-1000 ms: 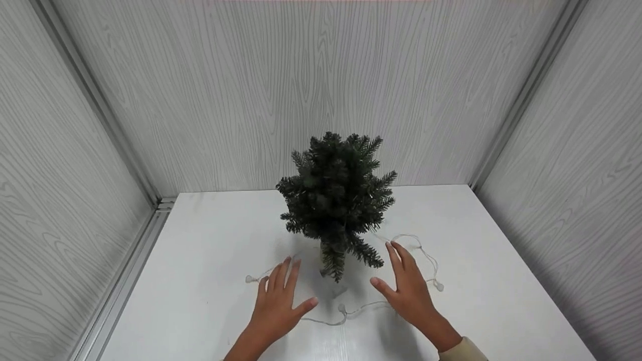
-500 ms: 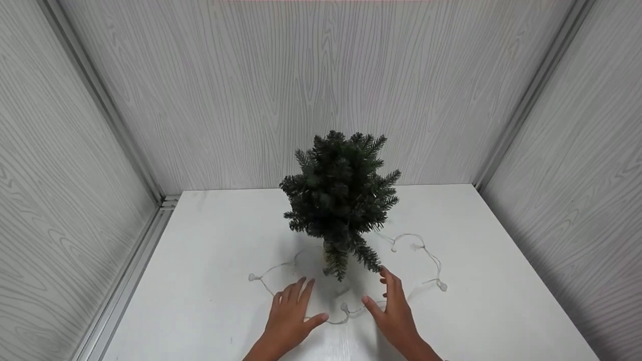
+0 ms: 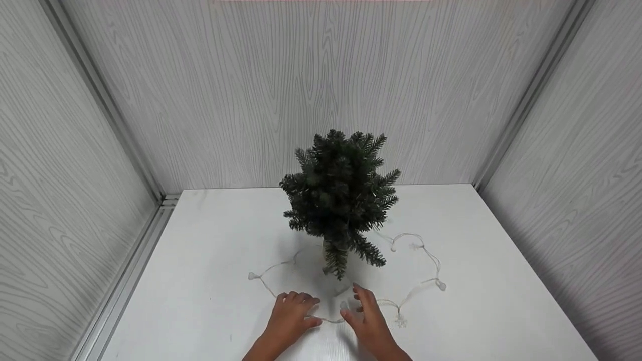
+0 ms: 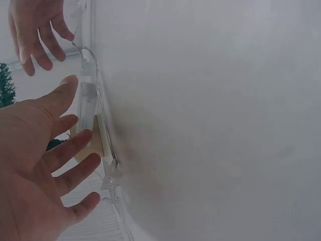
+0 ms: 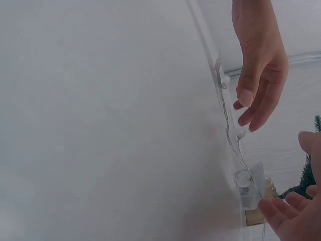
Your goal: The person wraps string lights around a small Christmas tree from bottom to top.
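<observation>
One small green tree [image 3: 338,188] stands upright on one white desk [image 3: 210,301], beyond the two hands; one string light [image 3: 441,286] lies in a loose loop at its sides and front, with at least four clear pendants showing in the head view, and one clear case [image 4: 87,103] lies near the foot. Compared with half a second ago, the right hand [image 3: 370,323] has moved inward from beside the low branch, uncovering a snowflake pendant [image 3: 400,322], while the left hand [image 3: 291,319] bends its fingers more; the tree stays put. Both hands have thumb and fingers apart, holding nothing. The right thumb is right by the wire near a pendant, though I cannot tell whether it touches.
</observation>
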Available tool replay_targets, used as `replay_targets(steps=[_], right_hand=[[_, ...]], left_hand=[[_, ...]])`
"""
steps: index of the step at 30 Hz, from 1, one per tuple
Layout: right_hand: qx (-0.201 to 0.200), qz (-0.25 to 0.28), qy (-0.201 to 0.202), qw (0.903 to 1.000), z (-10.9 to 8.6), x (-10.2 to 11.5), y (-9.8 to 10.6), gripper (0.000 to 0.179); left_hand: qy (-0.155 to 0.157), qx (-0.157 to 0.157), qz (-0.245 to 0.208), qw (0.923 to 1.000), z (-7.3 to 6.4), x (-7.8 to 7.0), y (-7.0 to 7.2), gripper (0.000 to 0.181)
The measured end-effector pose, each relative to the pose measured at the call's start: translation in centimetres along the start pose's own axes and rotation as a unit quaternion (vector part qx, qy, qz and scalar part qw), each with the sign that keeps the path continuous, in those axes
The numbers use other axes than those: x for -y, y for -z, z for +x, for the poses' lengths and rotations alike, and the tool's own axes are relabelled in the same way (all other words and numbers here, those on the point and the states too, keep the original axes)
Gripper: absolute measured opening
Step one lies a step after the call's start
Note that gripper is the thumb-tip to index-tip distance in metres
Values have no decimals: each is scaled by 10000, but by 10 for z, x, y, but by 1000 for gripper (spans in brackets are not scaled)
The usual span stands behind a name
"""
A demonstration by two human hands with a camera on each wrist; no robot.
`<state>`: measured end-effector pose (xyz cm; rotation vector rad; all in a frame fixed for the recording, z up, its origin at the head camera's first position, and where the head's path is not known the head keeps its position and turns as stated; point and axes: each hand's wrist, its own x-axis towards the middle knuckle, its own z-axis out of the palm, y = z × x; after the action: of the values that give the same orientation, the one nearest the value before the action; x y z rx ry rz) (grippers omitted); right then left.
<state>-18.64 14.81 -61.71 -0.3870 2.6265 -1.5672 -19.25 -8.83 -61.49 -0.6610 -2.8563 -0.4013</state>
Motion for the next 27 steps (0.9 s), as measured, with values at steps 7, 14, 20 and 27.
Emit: replay_targets(steps=[7, 14, 20, 27], right_hand=[[453, -339, 523, 9970, 2, -3, -10, 55], [281, -703, 1187, 9900, 2, 5, -15, 35], [179, -1169, 1619, 9797, 0, 16, -15, 28], [190, -1534, 1836, 9708, 0, 23, -15, 21]], left_hand=[[36, 328, -260, 9991, 0, 3, -2, 14], [-27, 521, -534, 9972, 4, 1, 2, 9], [-497, 275, -716, 9958, 7, -7, 15, 12], [-404, 558, -1185, 9906, 11, -16, 26, 5]])
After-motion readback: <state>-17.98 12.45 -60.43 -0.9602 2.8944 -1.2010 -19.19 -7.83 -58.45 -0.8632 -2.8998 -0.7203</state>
